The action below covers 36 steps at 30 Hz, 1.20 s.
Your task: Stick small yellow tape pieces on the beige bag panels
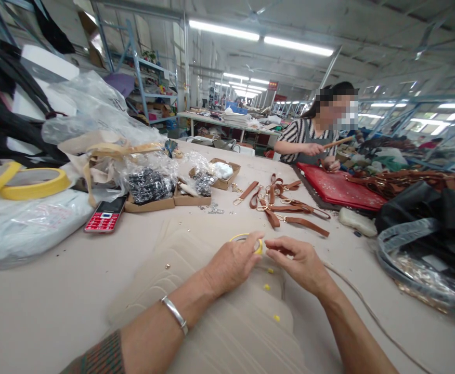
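My left hand (231,264) is closed around a roll of yellow tape (239,237), above a fanned stack of beige panels (196,311). Close to the roll's right side is my right hand (299,259), thumb and fingertips drawn together. Whether a bit of tape sits between those fingertips is too small to tell. Small yellow tape pieces (267,286) stick to the panels' right edge, below my hands. A metal snap (167,266) shows on a panel at the left.
Brown leather straps (277,202) with metal clasps lie ahead. Cardboard boxes (153,205) of small parts and a red phone (106,214) are at left. Black bags (426,228) and a cord (363,301) lie right. Across the table, a person (313,130) holds a wooden stick by a red board (340,184).
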### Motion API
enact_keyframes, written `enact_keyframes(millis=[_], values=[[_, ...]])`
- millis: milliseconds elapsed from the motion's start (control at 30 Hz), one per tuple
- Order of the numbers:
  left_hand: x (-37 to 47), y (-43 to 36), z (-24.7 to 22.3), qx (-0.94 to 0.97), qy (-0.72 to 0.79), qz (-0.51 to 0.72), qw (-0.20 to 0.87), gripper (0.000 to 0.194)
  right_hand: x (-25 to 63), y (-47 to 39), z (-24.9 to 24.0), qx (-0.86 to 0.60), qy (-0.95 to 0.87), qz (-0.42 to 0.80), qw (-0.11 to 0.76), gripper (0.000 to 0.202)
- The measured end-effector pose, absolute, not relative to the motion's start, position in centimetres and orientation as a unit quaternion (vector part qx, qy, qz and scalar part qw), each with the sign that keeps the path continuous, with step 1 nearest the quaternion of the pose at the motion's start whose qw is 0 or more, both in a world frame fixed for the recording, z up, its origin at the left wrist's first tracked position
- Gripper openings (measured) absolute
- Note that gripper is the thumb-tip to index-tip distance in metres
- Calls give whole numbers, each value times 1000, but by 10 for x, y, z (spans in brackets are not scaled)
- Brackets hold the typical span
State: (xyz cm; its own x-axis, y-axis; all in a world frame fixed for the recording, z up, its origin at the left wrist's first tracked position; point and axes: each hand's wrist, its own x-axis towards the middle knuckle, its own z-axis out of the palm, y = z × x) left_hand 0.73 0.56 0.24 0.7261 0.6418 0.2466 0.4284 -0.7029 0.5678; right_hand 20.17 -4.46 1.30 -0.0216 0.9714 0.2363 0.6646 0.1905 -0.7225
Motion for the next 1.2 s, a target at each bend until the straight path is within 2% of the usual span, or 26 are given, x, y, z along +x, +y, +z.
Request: enact_keyframes(millis=[300,500,667,867,1000,1200], values=[[7,4,4,892,300,233,244,37,186,-46,8,-538,-768,83,338,15],[7,9,1,894,311,241,213,9,178,-45,0,-583,-735,29,346,13],[10,12,3,900,314,229,197,5,173,-44,-3,-641,-667,110,365,13],[11,6,5,901,317,253,154,11,170,-36,-2,-665,-500,332,444,17],[11,5,3,903,315,263,127,14,192,-27,-1,-682,-419,355,483,23],[15,9,-5,933,340,111,43,10,221,-15,-13,-695,-417,366,456,31]])
